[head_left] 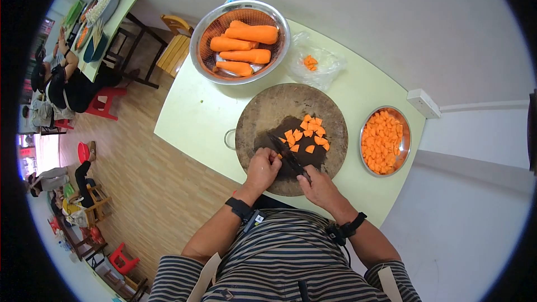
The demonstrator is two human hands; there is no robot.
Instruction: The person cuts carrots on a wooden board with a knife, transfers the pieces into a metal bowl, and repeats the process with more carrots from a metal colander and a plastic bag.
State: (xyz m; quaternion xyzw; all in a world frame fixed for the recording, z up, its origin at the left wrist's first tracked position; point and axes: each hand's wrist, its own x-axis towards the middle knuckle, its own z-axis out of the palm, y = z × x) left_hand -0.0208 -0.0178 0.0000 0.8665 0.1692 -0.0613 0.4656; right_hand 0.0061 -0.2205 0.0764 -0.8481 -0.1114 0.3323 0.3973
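Observation:
My right hand [323, 189] is wrapped round the handle of a dark-bladed kitchen knife [288, 156], its blade slanting to the upper left over a round wooden chopping board [263, 109]. On the board's left side, my left hand [263, 169] has its fingers curled at a small piece of carrot [279, 156], close beside the blade; most of the fingertips are hidden. Several cut carrot chunks [310, 149] lie on the wet, dark middle of the board, to the right of the blade and beyond it.
A metal colander bowl [199, 59] of whole peeled carrots [254, 33] stands at the back left. Beside it lies a clear plastic bag [330, 70] with carrot bits. A steel bowl [407, 148] of carrot chunks sits right. Other people [67, 81] are at the far left.

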